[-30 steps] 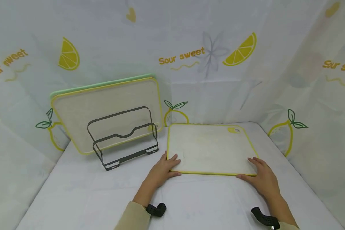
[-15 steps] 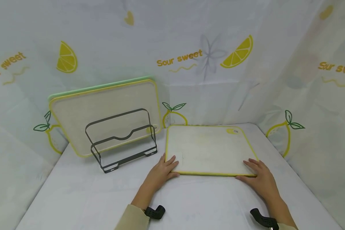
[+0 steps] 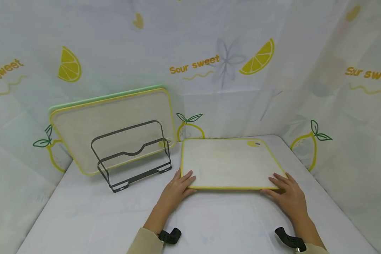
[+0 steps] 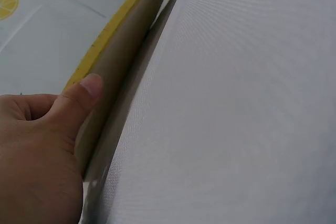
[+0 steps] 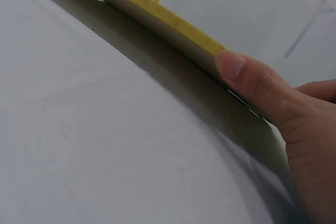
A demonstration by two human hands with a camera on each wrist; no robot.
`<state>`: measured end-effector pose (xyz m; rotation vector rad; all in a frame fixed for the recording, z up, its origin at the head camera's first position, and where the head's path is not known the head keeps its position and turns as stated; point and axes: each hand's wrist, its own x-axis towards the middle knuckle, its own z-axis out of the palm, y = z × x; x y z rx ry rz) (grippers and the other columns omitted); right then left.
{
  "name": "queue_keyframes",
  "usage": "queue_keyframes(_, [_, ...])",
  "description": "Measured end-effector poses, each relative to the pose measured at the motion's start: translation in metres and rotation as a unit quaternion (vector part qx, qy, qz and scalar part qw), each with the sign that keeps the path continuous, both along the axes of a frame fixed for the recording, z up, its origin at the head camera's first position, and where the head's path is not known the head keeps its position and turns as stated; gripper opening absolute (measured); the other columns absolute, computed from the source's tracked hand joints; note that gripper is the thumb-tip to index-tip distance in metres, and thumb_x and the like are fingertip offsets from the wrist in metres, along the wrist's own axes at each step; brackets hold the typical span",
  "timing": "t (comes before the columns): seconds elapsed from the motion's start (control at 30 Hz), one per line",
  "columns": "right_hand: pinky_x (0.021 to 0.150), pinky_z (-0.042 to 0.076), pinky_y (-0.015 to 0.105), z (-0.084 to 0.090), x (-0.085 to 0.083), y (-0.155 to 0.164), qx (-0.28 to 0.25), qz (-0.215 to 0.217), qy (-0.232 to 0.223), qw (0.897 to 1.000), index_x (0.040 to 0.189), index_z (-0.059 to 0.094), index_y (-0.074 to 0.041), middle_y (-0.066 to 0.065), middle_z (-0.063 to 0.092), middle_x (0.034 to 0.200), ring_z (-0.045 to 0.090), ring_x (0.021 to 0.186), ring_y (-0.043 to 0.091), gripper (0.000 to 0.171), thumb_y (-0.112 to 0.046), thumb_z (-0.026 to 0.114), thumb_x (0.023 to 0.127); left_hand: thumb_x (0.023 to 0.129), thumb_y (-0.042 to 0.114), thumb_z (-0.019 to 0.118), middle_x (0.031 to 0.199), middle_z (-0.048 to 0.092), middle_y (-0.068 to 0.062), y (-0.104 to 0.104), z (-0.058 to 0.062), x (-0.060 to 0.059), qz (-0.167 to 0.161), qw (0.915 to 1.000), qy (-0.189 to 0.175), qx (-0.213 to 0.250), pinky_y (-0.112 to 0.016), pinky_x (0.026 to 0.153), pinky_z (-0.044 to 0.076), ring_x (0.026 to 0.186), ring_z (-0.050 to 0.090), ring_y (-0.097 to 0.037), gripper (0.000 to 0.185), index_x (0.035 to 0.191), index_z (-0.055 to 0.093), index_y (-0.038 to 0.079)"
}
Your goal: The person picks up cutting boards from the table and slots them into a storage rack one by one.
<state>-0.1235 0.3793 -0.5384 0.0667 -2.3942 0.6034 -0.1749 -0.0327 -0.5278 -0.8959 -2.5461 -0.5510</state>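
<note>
Left hand and right hand grip the near corners of a yellow-rimmed cutting board, fingers above, thumbs beneath; backdrop reads "Sour sweet".

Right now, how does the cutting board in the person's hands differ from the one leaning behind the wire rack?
The held board lies nearly flat, its near edge raised off the table; the leaning board stands tilted against the backdrop. The left hand and right hand grip the held board; nothing touches the leaning board behind the wire rack. Both are pale with yellow rims.
</note>
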Motion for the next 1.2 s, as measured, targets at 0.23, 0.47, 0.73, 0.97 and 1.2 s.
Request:
queue_keyframes(0.23, [0.102, 0.044, 0.064, 0.005, 0.001, -0.004, -0.001, -0.006, 0.079, 0.997, 0.107, 0.078, -0.004, 0.023, 0.072, 0.116, 0.053, 0.127, 0.052, 0.064, -0.019, 0.094, 0.048, 0.088, 0.037, 0.074, 0.138, 0.066, -0.004, 0.001, -0.001, -0.002, 0.009, 0.9965, 0.079, 0.024, -0.052, 0.11, 0.047, 0.132, 0.053, -0.051, 0.047, 0.13, 0.068, 0.018])
queue_keyframes(0.47, [0.119, 0.023, 0.008, 0.007, -0.001, -0.009, -0.01, 0.032, 0.147, 0.989, 0.107, 0.076, 0.001, 0.026, 0.072, 0.113, 0.057, 0.115, 0.048, 0.077, -0.068, 0.065, 0.074, 0.087, 0.033, 0.076, 0.134, 0.068, -0.006, 0.001, 0.002, -0.002, 0.006, 0.9938, 0.103, 0.042, -0.053, 0.112, 0.046, 0.13, 0.055, -0.05, 0.045, 0.128, 0.068, 0.017])
queue_keyframes(0.73, [0.114, 0.026, 0.004, 0.008, -0.002, -0.011, -0.017, 0.038, 0.171, 0.984, 0.101, 0.076, 0.005, 0.028, 0.073, 0.106, 0.061, 0.112, 0.029, 0.081, -0.072, 0.062, 0.077, 0.088, 0.033, 0.076, 0.133, 0.068, -0.005, 0.0, 0.006, -0.001, 0.015, 0.9929, 0.112, 0.035, -0.051, 0.111, 0.047, 0.13, 0.057, -0.047, 0.044, 0.128, 0.067, 0.017])
queue_keyframes(0.97, [0.11, 0.034, 0.004, 0.01, -0.004, -0.013, -0.05, 0.052, 0.228, 0.971, 0.096, 0.077, 0.007, 0.028, 0.074, 0.099, 0.048, 0.12, -0.016, 0.074, -0.064, 0.07, 0.076, 0.086, 0.029, 0.078, 0.129, 0.069, -0.006, 0.0, 0.011, -0.001, 0.007, 0.9906, 0.126, 0.052, -0.052, 0.11, 0.048, 0.128, 0.058, -0.048, 0.042, 0.124, 0.069, 0.016])
queue_keyframes(1.2, [0.106, 0.038, 0.004, 0.008, -0.01, -0.008, -0.078, 0.068, 0.266, 0.959, 0.094, 0.077, 0.008, 0.029, 0.073, 0.1, 0.052, 0.12, -0.014, 0.072, -0.061, 0.075, 0.075, 0.086, 0.026, 0.077, 0.129, 0.069, -0.007, 0.0, 0.013, -0.001, 0.001, 0.9913, 0.115, 0.064, -0.053, 0.112, 0.046, 0.129, 0.057, -0.049, 0.04, 0.124, 0.068, 0.014])
